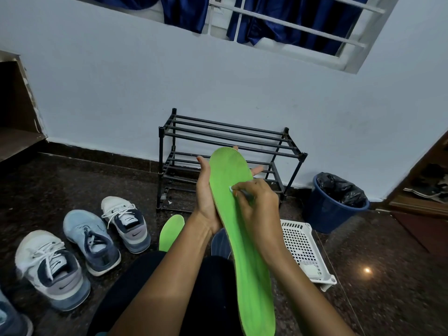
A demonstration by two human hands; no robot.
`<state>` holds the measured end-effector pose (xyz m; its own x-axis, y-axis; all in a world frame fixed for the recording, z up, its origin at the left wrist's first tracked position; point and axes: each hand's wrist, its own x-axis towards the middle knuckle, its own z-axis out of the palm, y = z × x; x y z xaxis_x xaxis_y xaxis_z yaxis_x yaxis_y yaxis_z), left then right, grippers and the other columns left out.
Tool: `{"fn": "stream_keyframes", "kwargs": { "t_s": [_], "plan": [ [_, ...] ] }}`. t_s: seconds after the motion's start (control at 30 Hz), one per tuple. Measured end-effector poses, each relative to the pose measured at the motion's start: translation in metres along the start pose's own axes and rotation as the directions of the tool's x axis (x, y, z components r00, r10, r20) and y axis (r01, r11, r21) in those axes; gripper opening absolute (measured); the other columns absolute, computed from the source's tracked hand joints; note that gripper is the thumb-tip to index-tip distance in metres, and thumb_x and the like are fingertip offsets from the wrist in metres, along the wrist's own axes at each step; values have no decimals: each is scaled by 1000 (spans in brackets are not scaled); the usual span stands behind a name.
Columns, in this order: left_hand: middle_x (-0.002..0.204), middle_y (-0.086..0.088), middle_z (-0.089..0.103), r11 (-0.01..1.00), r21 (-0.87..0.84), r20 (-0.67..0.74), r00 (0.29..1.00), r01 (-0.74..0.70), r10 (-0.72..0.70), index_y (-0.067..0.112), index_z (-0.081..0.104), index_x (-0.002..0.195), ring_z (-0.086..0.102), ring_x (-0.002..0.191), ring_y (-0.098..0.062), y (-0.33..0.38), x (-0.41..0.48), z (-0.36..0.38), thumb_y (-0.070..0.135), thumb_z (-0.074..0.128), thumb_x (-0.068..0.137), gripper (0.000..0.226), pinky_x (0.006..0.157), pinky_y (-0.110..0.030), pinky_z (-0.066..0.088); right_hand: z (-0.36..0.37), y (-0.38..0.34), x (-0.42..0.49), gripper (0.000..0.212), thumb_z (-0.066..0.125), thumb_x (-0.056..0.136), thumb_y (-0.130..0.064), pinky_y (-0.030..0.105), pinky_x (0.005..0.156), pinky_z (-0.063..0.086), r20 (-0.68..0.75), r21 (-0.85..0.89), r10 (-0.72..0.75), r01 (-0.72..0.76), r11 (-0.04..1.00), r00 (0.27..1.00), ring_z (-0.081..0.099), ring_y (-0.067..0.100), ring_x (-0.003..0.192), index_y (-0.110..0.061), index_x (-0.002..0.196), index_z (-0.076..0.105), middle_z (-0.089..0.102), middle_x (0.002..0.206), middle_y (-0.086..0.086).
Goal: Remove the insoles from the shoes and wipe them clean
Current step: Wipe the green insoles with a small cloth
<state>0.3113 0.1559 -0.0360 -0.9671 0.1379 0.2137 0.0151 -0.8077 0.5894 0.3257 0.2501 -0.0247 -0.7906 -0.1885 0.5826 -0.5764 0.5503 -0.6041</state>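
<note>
Insole (242, 238) of bright green, long and gently curved with a rounded toe and a finely dotted texture near the tip, stands tilted up in front of the person, toe end highest and heel end low over the lap. The left hand (206, 197) backs it from behind: the palm lies against its left edge, the thumb points up along that edge, and the fingers are spread straight behind it, with their tips showing past the top and right edges. The right hand (257, 202) lies over the insole's middle, fingers curled and pinching a small white wipe (232, 189) that touches the green surface. A second insole (171, 231) of the same green lies flat on the dark, speckled, glossy floor (388, 263) just beyond the knee. To the left stand three laced sneakers in a loose row — a white one (126, 221), a pale blue mesh one (89, 241) and another white one (51, 270). A black tubular shoe rack (225, 134) stands against the pale blue wall (121, 93). To the right are a white perforated plastic basket (303, 246) and a round blue bin (324, 212) lined with crinkled black plastic.
</note>
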Motion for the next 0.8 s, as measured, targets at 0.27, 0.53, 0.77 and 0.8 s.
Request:
{"fn": "stream_keyframes", "kwargs": {
  "t_s": [0.27,0.53,0.77,0.8],
  "plan": [
    [128,-33,54,1000,-12,9,1000,-27,27,30,71,111,64,90,-31,0,1,-4,78,14,81,80,77,-38,55,-2,-5,-12,10,68,76,3,0,67,34,74,88,-9,2,996,997,52,-14,74,-6,80,72,59,78,-2],
    [120,-33,58,1000,-24,-29,1000,-12,11,28,73,107,64,100,-38,0,-1,-3,76,10,84,82,78,-40,57,4,-1,-6,12,67,77,4,2,66,38,-42,66,20,-17,998,999,55,-4,68,-7,79,71,62,80,0],
    [126,-33,55,999,38,-13,999,-34,35,28,57,125,64,87,-31,2,-1,-8,77,20,76,79,74,-36,55,6,-5,-13,13,67,76,5,3,67,37,12,85,-25,24,996,1000,56,-4,70,-7,79,71,61,78,0],
    [123,-32,57,999,36,-13,999,-33,33,27,59,122,66,89,-32,1,-1,-7,77,19,77,78,73,-35,56,6,-4,-10,11,67,76,3,4,66,38,-4,51,-29,29,998,1000,55,-1,70,-6,80,71,60,78,1]
  ]
}}
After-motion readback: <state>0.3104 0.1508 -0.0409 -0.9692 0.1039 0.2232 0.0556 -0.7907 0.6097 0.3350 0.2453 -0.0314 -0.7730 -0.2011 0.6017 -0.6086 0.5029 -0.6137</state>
